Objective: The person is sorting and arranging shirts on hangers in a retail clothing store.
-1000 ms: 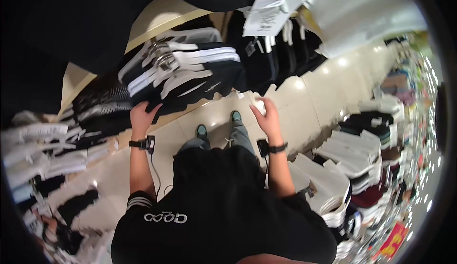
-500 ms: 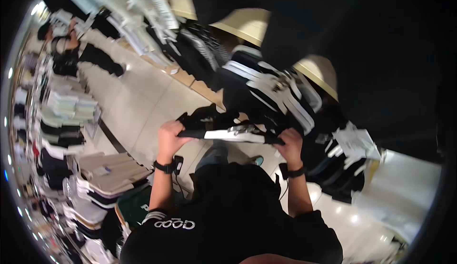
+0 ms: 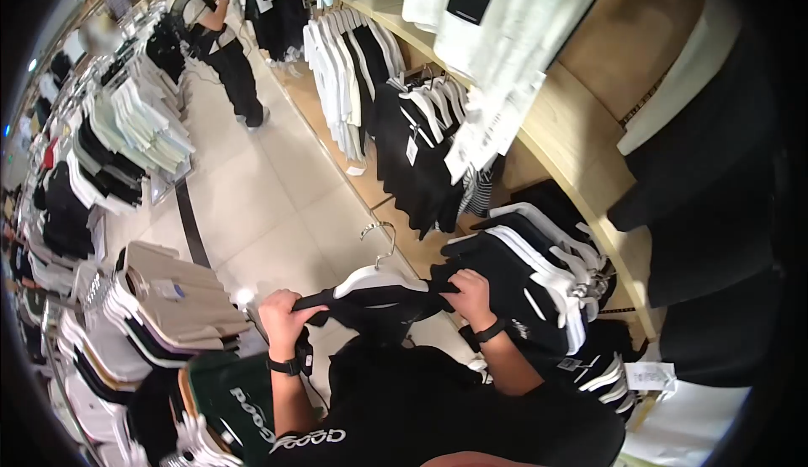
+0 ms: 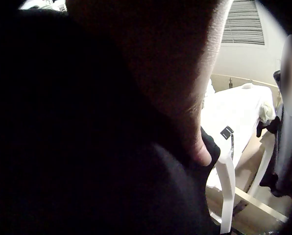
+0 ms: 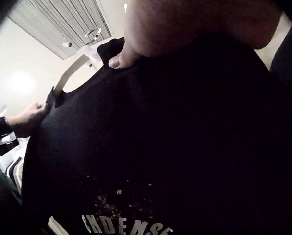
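A black shirt [image 3: 383,311] hangs on a white hanger [image 3: 370,279] with a metal hook, stretched between both hands in front of the body. My left hand [image 3: 288,320] grips its shoulder at the left; my right hand [image 3: 471,297] grips the other shoulder, close to the racked clothes. In the left wrist view the left hand [image 4: 185,107] lies with its thumb over the dark cloth [image 4: 87,147]. White lettering [image 5: 126,226] shows low on the shirt front in the right wrist view, below the right hand [image 5: 185,29], whose fingers are mostly hidden.
Racked dark shirts [image 3: 497,257] hang at the right under a curved wooden shelf [image 3: 581,151]. Beige shirts [image 3: 185,290] and a green garment [image 3: 223,383] stand at the left. Another person [image 3: 220,46] stands in the tiled aisle [image 3: 269,189].
The hands went from holding nothing near the rack to gripping a black garment, now raised with its hanger hook upright. The view has turned toward the aisle.
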### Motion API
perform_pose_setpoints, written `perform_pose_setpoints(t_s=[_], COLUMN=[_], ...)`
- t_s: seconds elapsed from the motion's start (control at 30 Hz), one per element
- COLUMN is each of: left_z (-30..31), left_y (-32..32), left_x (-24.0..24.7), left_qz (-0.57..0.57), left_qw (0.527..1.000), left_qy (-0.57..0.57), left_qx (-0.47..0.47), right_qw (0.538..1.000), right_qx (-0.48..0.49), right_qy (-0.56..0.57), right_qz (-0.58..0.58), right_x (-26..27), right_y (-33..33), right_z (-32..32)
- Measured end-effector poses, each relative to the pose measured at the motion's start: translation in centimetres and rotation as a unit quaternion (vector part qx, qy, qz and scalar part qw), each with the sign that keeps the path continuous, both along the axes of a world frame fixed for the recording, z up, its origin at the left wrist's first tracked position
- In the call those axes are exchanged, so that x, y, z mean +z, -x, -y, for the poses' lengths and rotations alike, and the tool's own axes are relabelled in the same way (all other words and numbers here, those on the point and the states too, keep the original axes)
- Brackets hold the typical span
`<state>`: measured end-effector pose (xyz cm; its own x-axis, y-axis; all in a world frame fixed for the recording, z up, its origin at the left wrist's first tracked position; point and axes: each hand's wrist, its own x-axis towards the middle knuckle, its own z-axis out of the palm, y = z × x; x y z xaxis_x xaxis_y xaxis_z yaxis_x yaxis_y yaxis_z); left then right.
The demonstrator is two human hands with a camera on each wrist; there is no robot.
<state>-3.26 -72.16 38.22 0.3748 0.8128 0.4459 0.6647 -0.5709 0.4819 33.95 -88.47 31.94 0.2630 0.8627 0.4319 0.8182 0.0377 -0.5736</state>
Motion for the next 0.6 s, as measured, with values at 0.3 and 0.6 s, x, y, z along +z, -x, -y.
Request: perform_pose_setpoints(t_s=[0.3, 0.6], left_z=[-17.4, -35.0], left_y=[-2.5, -20.2], left_x=[-0.9, -1.1], left_qz=[-0.037, -0.004], left_qw=[0.998, 0.978], left_qy=[0.039, 0.042], left_qx=[-0.043, -0.202], right_qw=[0.996, 0.957], right_qx=[-0.079, -0.28], right_qy=[0.022, 0.026], right_qz=[-0.017, 0.075], right_x=[-0.8, -3.3], right_y=[0.0, -8.4], right_z=[-11.6, -19.5])
